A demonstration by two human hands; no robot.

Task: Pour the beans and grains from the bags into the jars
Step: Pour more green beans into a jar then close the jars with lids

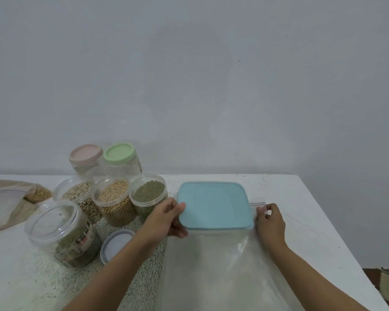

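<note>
A square clear container with a light blue lid stands on an empty clear zip bag in front of me. My left hand grips the lid's left edge, thumb on top. My right hand pinches the bag's top right corner by the zip strip. Left of these stand open jars: one of speckled grains, one of yellow beans, one of green mung beans, and a large labelled jar. Behind them are two lidded jars, pink and green.
A loose pale blue lid lies by the large jar. Bags with some grain lie at the table's far left. The white table ends close on the right, with a wall right behind it.
</note>
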